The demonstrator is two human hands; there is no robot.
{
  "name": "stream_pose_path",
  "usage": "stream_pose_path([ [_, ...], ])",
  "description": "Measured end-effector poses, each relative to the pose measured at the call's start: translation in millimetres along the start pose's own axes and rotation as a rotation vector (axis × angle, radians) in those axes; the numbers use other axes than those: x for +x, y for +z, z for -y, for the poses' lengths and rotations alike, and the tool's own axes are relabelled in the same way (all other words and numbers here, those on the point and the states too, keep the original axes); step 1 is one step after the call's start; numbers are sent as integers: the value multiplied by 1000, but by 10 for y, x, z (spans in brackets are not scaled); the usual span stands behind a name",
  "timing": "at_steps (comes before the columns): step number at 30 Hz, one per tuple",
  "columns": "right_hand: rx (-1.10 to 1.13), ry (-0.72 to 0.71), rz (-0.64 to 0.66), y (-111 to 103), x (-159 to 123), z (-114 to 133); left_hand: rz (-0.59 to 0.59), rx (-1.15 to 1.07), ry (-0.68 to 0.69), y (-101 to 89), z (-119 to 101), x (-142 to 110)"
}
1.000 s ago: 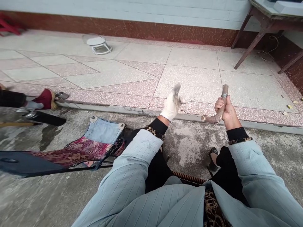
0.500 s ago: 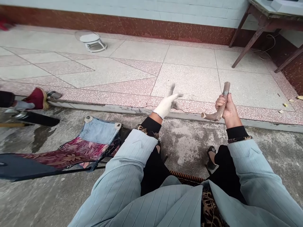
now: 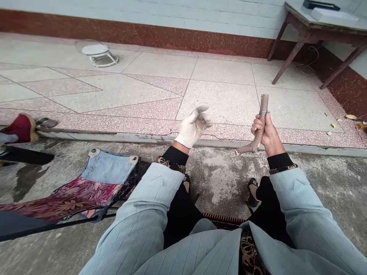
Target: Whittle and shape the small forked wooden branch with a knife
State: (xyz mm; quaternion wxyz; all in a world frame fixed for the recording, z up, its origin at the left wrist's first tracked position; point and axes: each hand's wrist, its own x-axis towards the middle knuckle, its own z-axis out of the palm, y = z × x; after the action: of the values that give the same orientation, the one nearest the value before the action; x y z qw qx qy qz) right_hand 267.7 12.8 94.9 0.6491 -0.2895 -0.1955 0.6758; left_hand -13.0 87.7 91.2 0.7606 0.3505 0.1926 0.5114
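Note:
My left hand (image 3: 192,128), in a pale knit glove with greyed fingertips, is raised above the edge of the step. Its fingers are apart and somewhat curled, and I see nothing held in them. To its right, my bare right hand (image 3: 265,131) is closed around a bent piece of branch (image 3: 263,102). The longer part of the branch stands nearly upright, while its lower end bends off to the left. Thin wire (image 3: 263,112) is wound around it just above my fingers. The two hands are well apart.
A folding chair (image 3: 110,168) with denim and floral fabric stands at the left. Beyond it is another person's red shoe (image 3: 21,128) on the step. A low white stool (image 3: 99,53) and a wooden table (image 3: 308,28) stand near the wall. The step's edge (image 3: 137,138) runs across in front.
The view has swung slightly to the right. My left hand's fingers have curled from a more outstretched pose. My right hand keeps its hold on the branch, whose upper part now stands more upright.

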Motion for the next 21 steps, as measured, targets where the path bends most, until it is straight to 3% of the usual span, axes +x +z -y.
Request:
stream_pose_path([
  [6, 73, 3, -4, -46, -12, 84, -51, -4, 70, -26, -69, 15],
  [11, 41, -35, 9, -34, -11, 71, -21, 174, 29, -72, -25, 56],
  [14, 2, -97, -7, -18, 10, 37, -214, 422, 108, -97, 48, 84],
  [17, -26, -154, -30, 12, 39, -16, -488, 782, 440, -34, 123, 29],
  [18, -38, -163, -38, 29, 47, -41, -485, 889, 523, 11, 149, -8],
  [19, -54, -165, -45, 50, 54, -72, -391, 970, 527, 64, 181, -51],
  [21, -93, -146, -44, 103, 61, -152, 3, 1040, 295, 180, 275, -133],
])
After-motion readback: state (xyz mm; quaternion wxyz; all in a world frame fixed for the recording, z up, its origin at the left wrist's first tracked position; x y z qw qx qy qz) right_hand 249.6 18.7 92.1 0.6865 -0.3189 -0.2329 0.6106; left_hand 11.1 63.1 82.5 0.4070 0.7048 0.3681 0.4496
